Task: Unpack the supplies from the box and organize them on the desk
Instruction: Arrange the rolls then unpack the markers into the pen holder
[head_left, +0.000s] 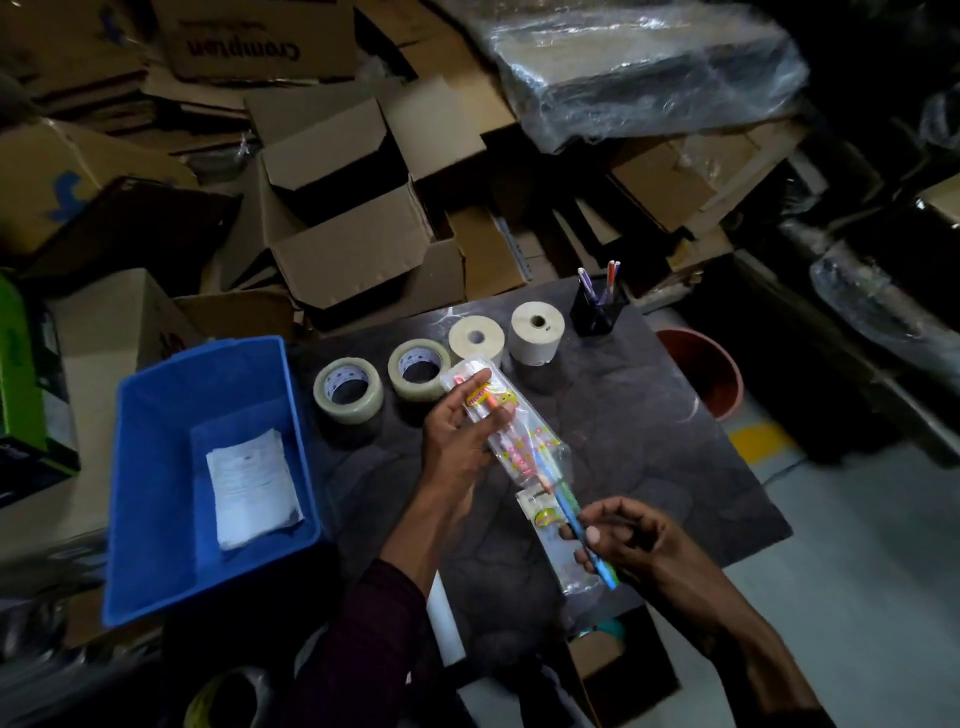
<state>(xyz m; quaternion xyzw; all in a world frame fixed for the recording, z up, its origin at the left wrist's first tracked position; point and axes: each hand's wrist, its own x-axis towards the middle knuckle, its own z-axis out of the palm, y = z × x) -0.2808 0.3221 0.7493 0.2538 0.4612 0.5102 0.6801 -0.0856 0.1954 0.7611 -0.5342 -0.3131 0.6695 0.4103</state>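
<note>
2 hands busy: our left hand (457, 436) grips the packet (535, 449), our right hand (631, 540) pinches 1 pencil (569, 512). Probably light and slippery; we'd hold it mid-length.

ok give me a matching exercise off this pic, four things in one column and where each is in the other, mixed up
Things
1. stack of papers
2. pen holder
3. pencil packet
4. blue pencil

Places
A. pinched by the right hand
B. standing at the far right corner of the desk
C. gripped by the left hand
D. lying inside the blue bin

Pairs: 1-D, 2-B, 3-C, 4-A
</note>
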